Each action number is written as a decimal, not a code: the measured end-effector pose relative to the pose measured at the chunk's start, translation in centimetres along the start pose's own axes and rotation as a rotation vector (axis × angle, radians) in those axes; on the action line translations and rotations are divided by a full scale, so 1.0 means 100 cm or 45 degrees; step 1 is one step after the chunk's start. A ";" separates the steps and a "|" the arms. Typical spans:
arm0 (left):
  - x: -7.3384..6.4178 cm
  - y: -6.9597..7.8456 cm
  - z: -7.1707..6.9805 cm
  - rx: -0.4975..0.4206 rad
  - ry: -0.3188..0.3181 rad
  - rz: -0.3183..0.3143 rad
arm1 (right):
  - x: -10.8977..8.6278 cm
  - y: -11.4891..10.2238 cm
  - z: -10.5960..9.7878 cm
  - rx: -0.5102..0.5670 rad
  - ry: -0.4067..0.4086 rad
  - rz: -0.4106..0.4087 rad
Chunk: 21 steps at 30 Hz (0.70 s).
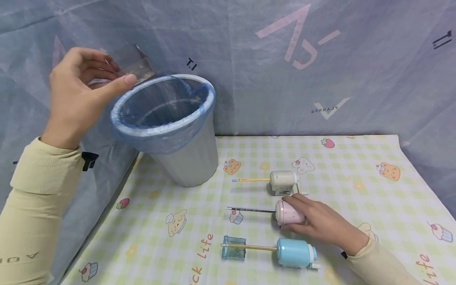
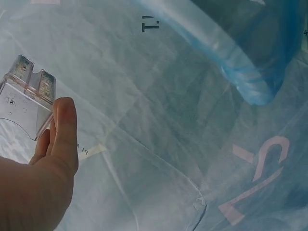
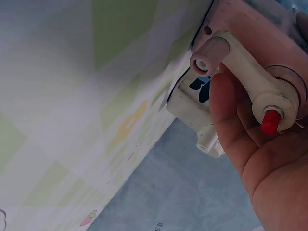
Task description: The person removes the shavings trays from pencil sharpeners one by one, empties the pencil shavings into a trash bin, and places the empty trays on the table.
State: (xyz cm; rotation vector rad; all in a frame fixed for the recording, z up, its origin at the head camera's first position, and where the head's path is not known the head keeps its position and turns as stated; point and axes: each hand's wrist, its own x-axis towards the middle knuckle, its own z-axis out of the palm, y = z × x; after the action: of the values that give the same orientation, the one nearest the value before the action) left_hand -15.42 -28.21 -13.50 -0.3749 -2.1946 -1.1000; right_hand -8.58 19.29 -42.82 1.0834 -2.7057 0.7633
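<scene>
My left hand [image 1: 83, 85] pinches a clear plastic shavings drawer [image 1: 140, 67] just above the far left rim of the bin [image 1: 185, 164]. In the left wrist view, pale shavings lie in the end of the drawer [image 2: 29, 94]. My right hand [image 1: 320, 221] grips a pink crank pencil sharpener [image 1: 285, 213] on the table, and a black pencil [image 1: 251, 209] sticks out of its left end. In the right wrist view its white crank [image 3: 245, 67] shows, with the fingers around the body beside it.
A blue bag [image 1: 167, 142] lines the bin. Behind the pink sharpener stands a white sharpener [image 1: 281, 182] with a yellow pencil [image 1: 251, 180]. Nearer lies a blue sharpener [image 1: 293, 252] with a pencil [image 1: 260, 248] over a blue drawer [image 1: 235, 254]. Hanging cloth [image 1: 320, 79] backs the table.
</scene>
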 end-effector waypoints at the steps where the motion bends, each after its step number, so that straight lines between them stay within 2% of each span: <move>1: 0.000 -0.001 0.000 0.009 -0.010 -0.004 | 0.000 0.000 0.000 0.004 -0.001 -0.002; 9: 0.009 -0.008 0.001 0.062 -0.075 -0.090 | 0.000 0.000 0.001 0.020 0.003 0.001; 17: 0.017 -0.012 0.003 0.248 -0.173 -0.192 | -0.001 0.000 0.001 0.000 0.004 -0.005; 21: 0.021 -0.015 0.004 0.335 -0.213 -0.193 | 0.000 0.000 0.001 0.000 0.003 -0.001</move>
State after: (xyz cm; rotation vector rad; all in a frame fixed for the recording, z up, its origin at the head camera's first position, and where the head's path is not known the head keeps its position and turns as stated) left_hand -17.90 -28.90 -13.19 -0.1929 -2.5127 -0.8669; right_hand -8.59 19.24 -42.92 1.0825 -2.7035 0.7640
